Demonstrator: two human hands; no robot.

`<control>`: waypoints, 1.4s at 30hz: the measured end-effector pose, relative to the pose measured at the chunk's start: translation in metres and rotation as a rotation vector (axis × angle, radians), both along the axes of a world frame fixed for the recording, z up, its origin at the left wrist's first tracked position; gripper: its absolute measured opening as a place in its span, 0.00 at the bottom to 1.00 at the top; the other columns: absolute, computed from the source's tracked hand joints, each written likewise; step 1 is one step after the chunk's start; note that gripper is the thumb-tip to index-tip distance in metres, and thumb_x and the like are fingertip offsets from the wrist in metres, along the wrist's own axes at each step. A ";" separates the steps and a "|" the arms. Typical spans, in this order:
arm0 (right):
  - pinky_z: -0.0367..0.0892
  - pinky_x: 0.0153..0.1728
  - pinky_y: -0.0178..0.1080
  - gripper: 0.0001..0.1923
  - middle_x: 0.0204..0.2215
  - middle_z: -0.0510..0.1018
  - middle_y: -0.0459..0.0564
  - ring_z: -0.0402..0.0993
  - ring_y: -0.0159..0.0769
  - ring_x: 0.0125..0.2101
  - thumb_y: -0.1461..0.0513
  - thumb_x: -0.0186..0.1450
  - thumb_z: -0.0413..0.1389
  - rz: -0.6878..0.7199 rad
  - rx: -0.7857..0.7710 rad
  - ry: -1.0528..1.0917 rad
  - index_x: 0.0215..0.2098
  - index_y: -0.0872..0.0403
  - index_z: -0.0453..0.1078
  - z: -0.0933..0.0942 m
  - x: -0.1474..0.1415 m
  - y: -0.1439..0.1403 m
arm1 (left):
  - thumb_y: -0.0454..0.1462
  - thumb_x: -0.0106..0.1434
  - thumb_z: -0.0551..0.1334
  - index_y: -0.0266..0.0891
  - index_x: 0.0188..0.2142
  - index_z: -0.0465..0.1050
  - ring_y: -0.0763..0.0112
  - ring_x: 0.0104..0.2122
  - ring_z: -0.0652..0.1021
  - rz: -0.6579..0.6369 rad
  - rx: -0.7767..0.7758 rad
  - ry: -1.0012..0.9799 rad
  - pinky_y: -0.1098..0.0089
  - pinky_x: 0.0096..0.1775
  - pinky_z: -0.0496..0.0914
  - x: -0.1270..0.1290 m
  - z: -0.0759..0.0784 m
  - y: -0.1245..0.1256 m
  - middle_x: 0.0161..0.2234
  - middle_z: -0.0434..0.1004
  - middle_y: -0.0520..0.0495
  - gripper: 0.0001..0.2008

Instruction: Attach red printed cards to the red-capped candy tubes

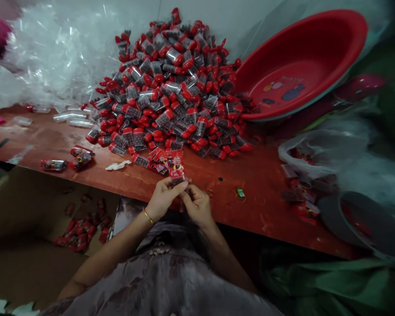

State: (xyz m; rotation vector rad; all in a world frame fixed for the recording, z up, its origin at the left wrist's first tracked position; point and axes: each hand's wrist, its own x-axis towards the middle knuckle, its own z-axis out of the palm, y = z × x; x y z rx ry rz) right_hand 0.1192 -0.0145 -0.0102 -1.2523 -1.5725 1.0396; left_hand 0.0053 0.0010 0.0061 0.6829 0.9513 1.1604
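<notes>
My left hand [163, 196] and my right hand [195, 202] meet at the near edge of a red-brown table [250, 184]. Together they pinch the lower end of a small red printed packet [176, 166] that sticks up from my fingers. A few similar packets [158, 156] lie flat just beyond it. Behind them rises a large heap of small clear tubes with red caps [174, 83]. A gold bangle circles my left wrist.
A red plastic basin [303, 61] leans at the back right. Clear empty tubes and plastic [62, 52] pile at the back left. A cardboard box [82, 228] with filled packets stands below the table at left. Bags and a grey bowl [362, 219] sit at right.
</notes>
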 end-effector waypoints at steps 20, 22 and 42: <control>0.67 0.44 0.41 0.15 0.41 0.76 0.52 0.72 0.36 0.42 0.58 0.67 0.47 -0.119 0.237 -0.247 0.49 0.50 0.68 -0.037 0.039 0.018 | 0.39 0.56 0.62 0.39 0.39 0.76 0.65 0.39 0.76 -0.084 0.347 0.483 0.65 0.46 0.68 -0.005 -0.045 0.014 0.38 0.80 0.46 0.11; 0.67 0.43 0.40 0.13 0.39 0.76 0.51 0.72 0.36 0.41 0.59 0.67 0.48 -0.115 0.300 -0.260 0.46 0.50 0.70 -0.036 0.042 0.022 | 0.39 0.56 0.62 0.41 0.39 0.77 0.64 0.39 0.76 -0.138 0.411 0.575 0.65 0.46 0.68 -0.007 -0.047 0.017 0.38 0.80 0.47 0.11; 0.71 0.42 0.46 0.05 0.23 0.74 0.46 0.72 0.36 0.28 0.66 0.59 0.51 -0.188 0.625 -0.461 0.29 0.50 0.66 -0.044 0.042 0.029 | 0.39 0.60 0.59 0.42 0.48 0.71 0.62 0.52 0.72 -0.246 0.686 0.957 0.56 0.59 0.56 -0.008 -0.050 0.019 0.49 0.76 0.43 0.16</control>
